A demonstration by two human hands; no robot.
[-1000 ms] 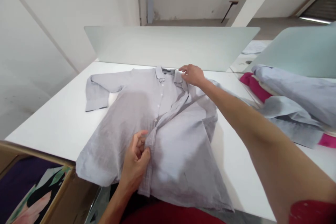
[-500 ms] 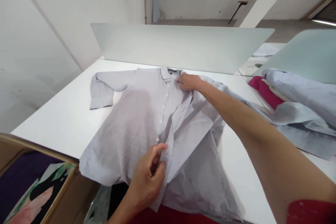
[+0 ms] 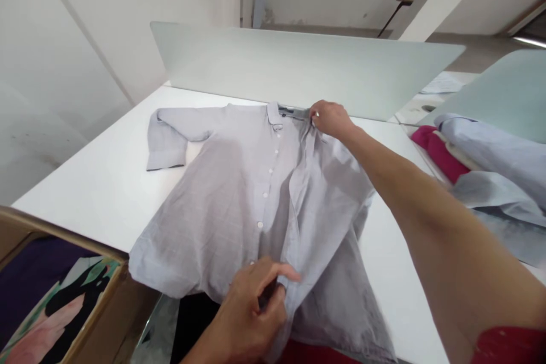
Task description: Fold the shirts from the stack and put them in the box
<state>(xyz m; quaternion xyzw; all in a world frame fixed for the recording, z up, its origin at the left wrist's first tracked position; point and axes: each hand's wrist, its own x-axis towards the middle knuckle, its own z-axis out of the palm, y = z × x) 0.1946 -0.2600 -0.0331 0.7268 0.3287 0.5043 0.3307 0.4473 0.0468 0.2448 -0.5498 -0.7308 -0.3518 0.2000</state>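
Observation:
A pale grey button-front shirt (image 3: 222, 193) lies spread on a white table (image 3: 111, 153), its collar toward the far side and its hem hanging over the near edge. The front is unbuttoned, with a row of white buttons down one side. My right hand (image 3: 331, 118) pinches the shirt at the collar's right end. Lower down, my left hand (image 3: 256, 304) is closed at the loose front edge near the hem, thumb and fingers around the cloth. One sleeve stretches out to the left; the other is largely hidden behind my right arm.
A frosted divider (image 3: 298, 71) stands along the table's back edge. An open cardboard box (image 3: 100, 310) with printed and purple cloth sits at lower left. Folded garments (image 3: 490, 148), grey and magenta, lie at the right.
My right hand has moved from the upper front to the collar's end and grips it, drawing that side rightward. My left hand has shifted down and slightly right with the front edge.

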